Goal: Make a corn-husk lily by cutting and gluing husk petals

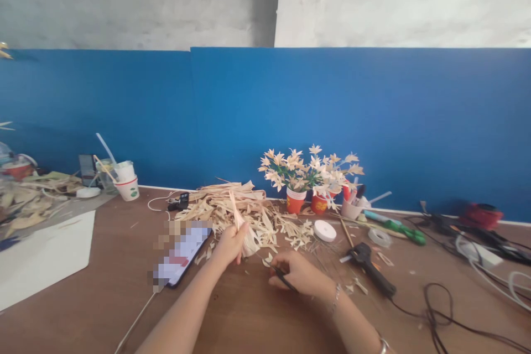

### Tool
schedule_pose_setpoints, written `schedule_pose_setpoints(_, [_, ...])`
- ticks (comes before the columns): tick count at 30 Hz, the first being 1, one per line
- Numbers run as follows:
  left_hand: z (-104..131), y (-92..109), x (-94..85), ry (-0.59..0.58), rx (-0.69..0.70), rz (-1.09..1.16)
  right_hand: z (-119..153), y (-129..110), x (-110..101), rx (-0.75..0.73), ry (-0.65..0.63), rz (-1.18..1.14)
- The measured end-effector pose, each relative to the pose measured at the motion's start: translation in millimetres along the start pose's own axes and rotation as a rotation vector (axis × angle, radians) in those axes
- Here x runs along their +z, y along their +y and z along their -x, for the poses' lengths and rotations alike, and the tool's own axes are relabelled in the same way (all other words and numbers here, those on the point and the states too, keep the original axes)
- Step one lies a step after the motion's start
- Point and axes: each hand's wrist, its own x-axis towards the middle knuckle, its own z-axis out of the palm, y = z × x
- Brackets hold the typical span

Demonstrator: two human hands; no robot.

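My left hand (pixel 231 243) is closed on a pale dried corn husk (pixel 250 242), whose narrow end points up and whose wider end hangs down right of my fingers. Close by on the right, my right hand (pixel 296 272) grips a pair of dark-handled scissors (pixel 284 280). Their thin blades point left, toward the lower end of the husk; whether they touch it I cannot tell. Behind both hands lies a loose heap of cut husk strips and petal-like pieces (pixel 265 227).
A phone (pixel 188 254) lies left of my left arm. Husk flowers (pixel 315 168) stand in red paper cups (pixel 294 203) by the blue partition (pixel 357 105). To the right are a white ribbon roll (pixel 324 230), a glue gun (pixel 371 268), clear tape (pixel 379 238) and tangled cables (pixel 443 304).
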Motion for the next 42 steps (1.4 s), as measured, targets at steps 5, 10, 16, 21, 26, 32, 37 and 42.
schedule_pose_setpoints(5, [0,0,0.6,0.013,0.008,-0.024,2,-10,-1,0.004,0.039,0.064])
schedule_pose_setpoints(10, [0,1,1.6,0.030,-0.023,-0.020,2,-14,-2,0.010,0.050,0.123])
schedule_pose_setpoints(16, [0,1,2.2,0.045,-0.042,-0.035,2,-11,-3,-0.018,0.085,0.204])
schedule_pose_setpoints(21, [-2,-3,2.4,0.043,-0.042,-0.014,1,-10,-4,-0.021,0.075,0.224])
schedule_pose_setpoints(26, [-3,-6,3.8,0.066,-0.046,0.029,1,-11,-4,-0.012,0.087,0.172])
schedule_pose_setpoints(32, [-1,-3,7.1,0.131,-0.042,0.105,0,-12,-2,0.001,0.127,0.129])
schedule_pose_setpoints(37, [0,-4,11.6,0.183,-0.036,0.200,-2,-11,-1,0.011,0.150,0.114])
schedule_pose_setpoints(42, [0,-4,15.9,0.220,-0.032,0.253,-3,-7,0,-0.004,0.175,0.090])
